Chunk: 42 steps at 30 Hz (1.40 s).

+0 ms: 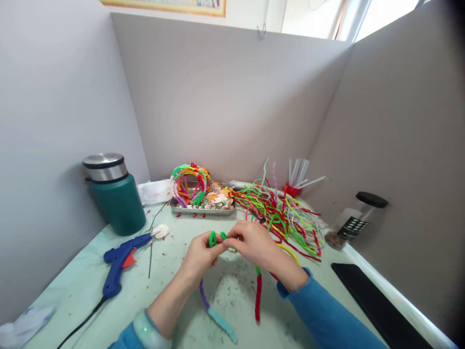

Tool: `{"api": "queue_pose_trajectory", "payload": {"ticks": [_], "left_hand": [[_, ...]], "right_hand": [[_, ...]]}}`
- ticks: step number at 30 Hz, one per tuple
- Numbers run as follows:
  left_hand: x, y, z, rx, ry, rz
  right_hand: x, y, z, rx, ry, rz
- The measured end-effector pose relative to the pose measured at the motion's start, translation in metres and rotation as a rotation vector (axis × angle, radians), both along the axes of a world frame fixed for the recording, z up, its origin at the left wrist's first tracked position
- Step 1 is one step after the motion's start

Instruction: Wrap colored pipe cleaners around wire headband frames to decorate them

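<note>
hands: left hand (201, 254) pinches the green pipe cleaner (212, 238) loop, right hand (254, 242) pinches its end, fingertips pressed together | where: above the table (90, 286), over the half-wrapped hoop (258, 295) | step: seemingly winding green onto the hoop | next: calls for tight, even turns | near: glue gun (119, 261) on the left

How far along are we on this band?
Done: a stack of wrapped bands sits in the tray. In hand: the left hand and right hand pinch a green loop atop a band whose legs show purple, blue and red. Left: seemingly the stretch between the hands. A pile of pipe cleaners lies beside them, and the glue gun is untouched.
</note>
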<state>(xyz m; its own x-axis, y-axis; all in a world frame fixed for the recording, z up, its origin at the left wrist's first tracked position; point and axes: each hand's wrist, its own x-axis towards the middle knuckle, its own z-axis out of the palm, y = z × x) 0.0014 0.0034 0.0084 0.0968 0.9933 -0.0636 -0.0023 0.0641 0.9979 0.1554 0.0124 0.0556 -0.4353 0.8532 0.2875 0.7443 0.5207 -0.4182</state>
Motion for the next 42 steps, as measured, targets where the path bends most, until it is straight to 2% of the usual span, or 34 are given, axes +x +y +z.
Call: {"api": "queue_pose_trajectory", "payload": {"ticks": [8, 14, 17, 21, 24, 26, 29, 35, 37, 39, 42], "left_hand": [[0.0, 0.001, 0.0, 0.085, 0.047, -0.031], [0.002, -0.001, 0.002, 0.048, -0.033, 0.006], [0.002, -0.004, 0.008, 0.013, -0.125, -0.036], [-0.001, -0.006, 0.013, 0.007, -0.166, -0.134], [-0.003, -0.006, 0.015, 0.007, -0.171, -0.144], [-0.004, -0.006, 0.014, 0.008, -0.155, -0.118], [-0.004, -0.004, 0.011, 0.003, -0.126, -0.111], [-0.003, 0.002, 0.001, -0.017, -0.06, -0.085], [-0.003, 0.002, 0.0, -0.022, -0.057, -0.075], [-0.004, 0.002, 0.0, -0.04, -0.1, -0.088], [-0.005, 0.001, 0.003, -0.068, -0.197, -0.139]], "right_hand": [[-0.007, -0.004, -0.004, 0.079, -0.076, -0.052], [-0.011, -0.002, -0.011, 0.098, 0.023, -0.097], [-0.008, 0.005, -0.012, -0.08, 0.188, -0.054], [0.002, 0.014, -0.01, -0.521, 0.501, 0.11], [0.007, 0.018, -0.01, -0.644, 0.637, 0.169], [0.008, 0.019, -0.012, -0.626, 0.633, 0.136], [0.005, 0.02, -0.016, -0.516, 0.542, 0.058], [-0.002, 0.014, -0.016, -0.172, 0.366, 0.094], [-0.004, 0.014, -0.017, -0.108, 0.352, 0.08], [-0.004, 0.016, -0.019, -0.201, 0.404, 0.073], [-0.001, 0.022, -0.022, -0.486, 0.572, 0.097]]}}
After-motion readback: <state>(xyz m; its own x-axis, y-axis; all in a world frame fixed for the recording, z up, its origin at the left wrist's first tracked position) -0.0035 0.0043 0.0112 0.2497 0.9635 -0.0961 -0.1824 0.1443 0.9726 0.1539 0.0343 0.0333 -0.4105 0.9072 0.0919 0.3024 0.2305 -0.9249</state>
